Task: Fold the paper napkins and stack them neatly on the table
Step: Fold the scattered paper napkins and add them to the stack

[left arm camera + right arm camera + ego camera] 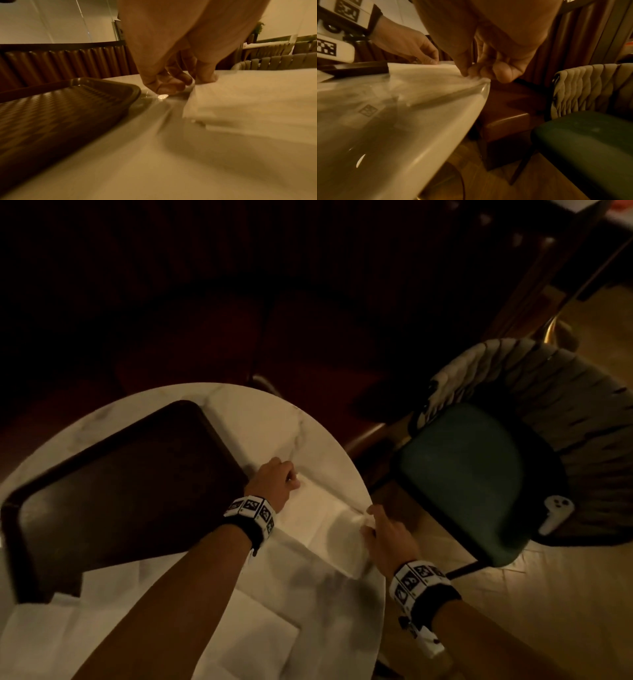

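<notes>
A white paper napkin point(329, 522) lies spread on the round marble table point(274, 419), near its right edge. My left hand point(291, 479) pinches the napkin's far left corner, beside the dark tray. The same left hand point(178, 83) shows curled fingers pressing that corner of the napkin point(248, 97) onto the table. My right hand point(368, 523) pinches the napkin's right corner at the table rim. In the right wrist view the right hand point(471, 74) lifts that corner of the napkin point(426, 77) slightly. More white napkins point(144, 611) lie under my left forearm.
A dark brown tray point(120, 491) fills the table's left half. A green-seated chair point(479, 474) with a woven back stands to the right, with a white controller point(555, 513) on its seat. A brown bench point(508, 116) lies beyond the table, above a wooden floor.
</notes>
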`<action>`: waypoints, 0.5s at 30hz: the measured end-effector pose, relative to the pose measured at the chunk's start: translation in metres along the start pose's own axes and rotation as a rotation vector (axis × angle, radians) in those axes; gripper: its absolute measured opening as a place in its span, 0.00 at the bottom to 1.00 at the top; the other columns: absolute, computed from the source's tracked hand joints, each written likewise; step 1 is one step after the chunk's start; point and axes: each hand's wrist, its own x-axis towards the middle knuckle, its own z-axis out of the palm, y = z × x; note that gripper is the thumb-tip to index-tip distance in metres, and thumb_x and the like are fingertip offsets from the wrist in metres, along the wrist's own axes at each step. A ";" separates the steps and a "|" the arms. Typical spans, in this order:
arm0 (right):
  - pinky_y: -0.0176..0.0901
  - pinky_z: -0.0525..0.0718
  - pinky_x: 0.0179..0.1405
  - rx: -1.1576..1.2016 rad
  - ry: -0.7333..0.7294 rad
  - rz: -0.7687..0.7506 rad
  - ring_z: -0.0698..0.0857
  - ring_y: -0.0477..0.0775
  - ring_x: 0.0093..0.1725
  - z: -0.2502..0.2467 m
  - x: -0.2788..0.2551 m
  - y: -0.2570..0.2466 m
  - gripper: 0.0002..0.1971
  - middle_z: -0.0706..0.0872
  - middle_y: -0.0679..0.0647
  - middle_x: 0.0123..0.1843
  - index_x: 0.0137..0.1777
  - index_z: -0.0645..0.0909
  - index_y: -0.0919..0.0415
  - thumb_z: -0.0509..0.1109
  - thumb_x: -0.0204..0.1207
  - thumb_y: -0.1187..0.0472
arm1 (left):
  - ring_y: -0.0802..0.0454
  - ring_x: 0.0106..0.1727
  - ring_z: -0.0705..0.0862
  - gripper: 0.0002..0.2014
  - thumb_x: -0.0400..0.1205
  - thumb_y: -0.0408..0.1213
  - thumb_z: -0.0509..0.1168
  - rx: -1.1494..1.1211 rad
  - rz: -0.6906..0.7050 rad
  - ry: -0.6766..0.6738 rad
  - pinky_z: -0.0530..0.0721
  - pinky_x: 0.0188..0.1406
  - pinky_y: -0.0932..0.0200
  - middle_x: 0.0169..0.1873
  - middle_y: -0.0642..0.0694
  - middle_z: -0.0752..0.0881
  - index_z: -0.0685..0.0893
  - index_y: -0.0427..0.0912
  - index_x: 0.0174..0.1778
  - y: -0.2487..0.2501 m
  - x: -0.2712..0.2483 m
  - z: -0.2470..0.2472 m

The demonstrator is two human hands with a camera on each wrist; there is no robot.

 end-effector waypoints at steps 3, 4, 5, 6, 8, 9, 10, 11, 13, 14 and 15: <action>0.49 0.79 0.56 -0.129 0.162 -0.089 0.76 0.55 0.58 0.005 -0.004 0.002 0.18 0.75 0.54 0.63 0.68 0.66 0.50 0.60 0.80 0.50 | 0.45 0.53 0.78 0.08 0.80 0.42 0.68 -0.067 0.023 0.104 0.80 0.54 0.47 0.50 0.47 0.76 0.78 0.44 0.47 -0.005 -0.011 0.002; 0.49 0.78 0.55 -0.208 0.227 -0.144 0.74 0.55 0.57 0.007 -0.006 0.000 0.19 0.74 0.54 0.62 0.68 0.68 0.51 0.63 0.79 0.50 | 0.46 0.54 0.77 0.08 0.81 0.43 0.67 -0.111 0.030 0.160 0.80 0.55 0.48 0.51 0.46 0.76 0.78 0.43 0.49 -0.007 -0.018 0.000; 0.50 0.77 0.55 -0.262 0.277 -0.209 0.74 0.56 0.56 0.009 -0.010 -0.003 0.20 0.74 0.54 0.62 0.68 0.69 0.51 0.65 0.77 0.50 | 0.46 0.54 0.77 0.09 0.82 0.44 0.66 -0.158 0.031 0.213 0.79 0.56 0.50 0.53 0.47 0.75 0.78 0.43 0.51 -0.009 -0.027 -0.004; 0.52 0.77 0.55 -0.289 0.302 -0.279 0.74 0.57 0.57 0.012 -0.013 -0.009 0.21 0.73 0.54 0.63 0.68 0.69 0.49 0.66 0.76 0.50 | 0.47 0.55 0.76 0.09 0.83 0.45 0.64 -0.200 0.026 0.252 0.78 0.58 0.51 0.53 0.48 0.74 0.77 0.43 0.52 -0.011 -0.039 -0.009; 0.56 0.76 0.60 -0.326 0.246 -0.418 0.73 0.59 0.63 0.021 -0.018 -0.020 0.22 0.71 0.53 0.68 0.69 0.69 0.47 0.66 0.76 0.51 | 0.49 0.55 0.75 0.07 0.84 0.44 0.62 -0.226 0.008 0.292 0.77 0.58 0.52 0.53 0.51 0.73 0.76 0.45 0.52 -0.021 -0.066 -0.017; 0.59 0.75 0.64 -0.352 0.189 -0.458 0.71 0.59 0.67 0.025 -0.018 -0.024 0.22 0.69 0.52 0.71 0.70 0.68 0.47 0.65 0.77 0.52 | 0.50 0.54 0.74 0.06 0.84 0.43 0.61 -0.220 -0.007 0.305 0.78 0.57 0.52 0.53 0.51 0.72 0.76 0.46 0.53 -0.030 -0.082 -0.021; 0.61 0.72 0.67 -0.379 0.139 -0.471 0.69 0.60 0.70 0.029 -0.018 -0.027 0.22 0.68 0.51 0.73 0.71 0.67 0.47 0.63 0.78 0.53 | 0.51 0.53 0.74 0.05 0.84 0.42 0.61 -0.217 -0.022 0.322 0.78 0.55 0.52 0.52 0.52 0.73 0.76 0.47 0.53 -0.039 -0.099 -0.026; 0.62 0.70 0.69 -0.397 0.093 -0.458 0.67 0.59 0.72 0.032 -0.017 -0.029 0.22 0.66 0.51 0.75 0.73 0.66 0.46 0.61 0.79 0.54 | 0.51 0.52 0.75 0.05 0.84 0.42 0.61 -0.216 -0.046 0.339 0.79 0.55 0.53 0.52 0.52 0.73 0.77 0.47 0.54 -0.050 -0.117 -0.030; 0.62 0.65 0.72 -0.399 0.047 -0.400 0.64 0.58 0.74 0.035 -0.016 -0.031 0.23 0.63 0.49 0.78 0.75 0.64 0.45 0.59 0.80 0.55 | 0.51 0.53 0.75 0.05 0.85 0.41 0.61 -0.210 -0.108 0.378 0.78 0.55 0.55 0.52 0.52 0.74 0.77 0.48 0.54 -0.073 -0.154 -0.038; 0.61 0.64 0.72 -0.400 0.048 -0.383 0.63 0.58 0.74 0.036 -0.018 -0.032 0.23 0.62 0.49 0.78 0.75 0.63 0.45 0.58 0.80 0.55 | 0.51 0.53 0.75 0.04 0.85 0.41 0.60 -0.213 -0.152 0.397 0.78 0.55 0.56 0.53 0.52 0.74 0.77 0.49 0.54 -0.084 -0.174 -0.040; 0.60 0.64 0.72 -0.406 0.071 -0.384 0.63 0.58 0.73 0.037 -0.021 -0.036 0.23 0.62 0.49 0.78 0.75 0.63 0.45 0.59 0.80 0.55 | 0.52 0.53 0.76 0.04 0.85 0.41 0.60 -0.226 -0.205 0.421 0.77 0.54 0.59 0.53 0.53 0.75 0.77 0.50 0.54 -0.094 -0.196 -0.042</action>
